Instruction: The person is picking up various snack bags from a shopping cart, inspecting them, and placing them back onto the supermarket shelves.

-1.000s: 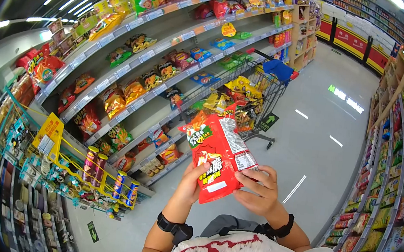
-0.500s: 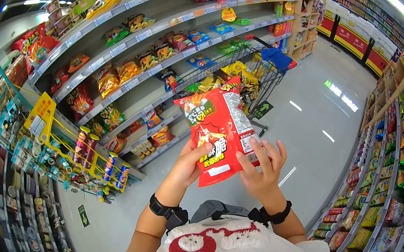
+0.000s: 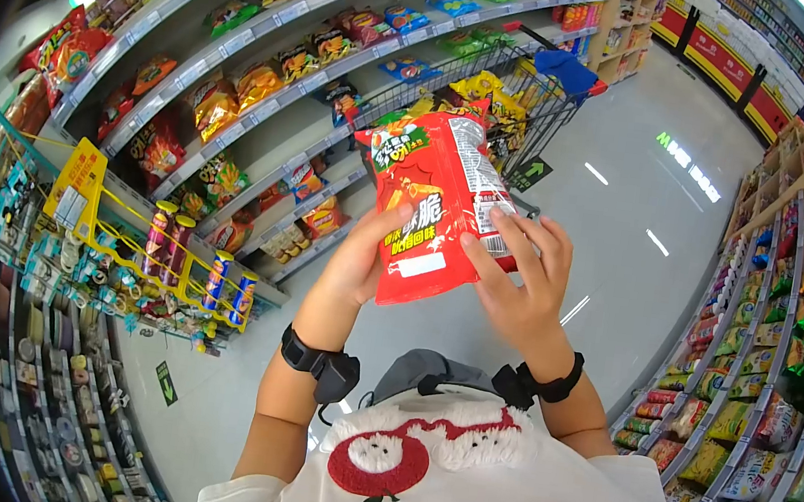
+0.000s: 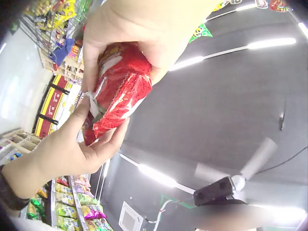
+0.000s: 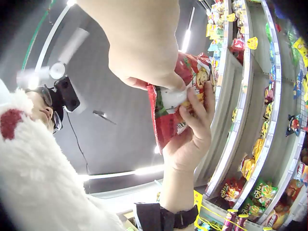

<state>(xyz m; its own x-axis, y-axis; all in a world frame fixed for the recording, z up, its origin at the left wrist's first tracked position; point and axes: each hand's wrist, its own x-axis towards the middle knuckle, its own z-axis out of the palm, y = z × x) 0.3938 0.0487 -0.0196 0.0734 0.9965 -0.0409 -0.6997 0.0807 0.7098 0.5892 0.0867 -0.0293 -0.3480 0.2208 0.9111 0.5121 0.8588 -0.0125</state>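
Note:
A puffed red snack bag (image 3: 431, 204) with a green logo corner and a white label box is held up in front of the person. The left hand (image 3: 359, 251) grips its left side, thumb on the face with the large lettering; in the right wrist view this hand's fingers (image 5: 196, 113) lie across the other face. At the opposite side, the right hand (image 3: 531, 282) has its fingers over the edge by the printed panel and barcode. The left wrist view shows the right hand (image 4: 77, 147) with thumb and fingers on two sides of the bag.
Beyond the bag stands a shopping cart (image 3: 539, 117) filled with snack packs, a blue cloth on its handle. Long snack shelves (image 3: 280, 101) run along the left, and packed shelves (image 3: 757, 385) line the right. A yellow wire rack (image 3: 144, 265) with canisters juts out at lower left.
Bag and hands sit higher in the head view. The right hand's fingers spread apart half a second ago and now lie closer together over the bag's edge. The left hand keeps its grip.

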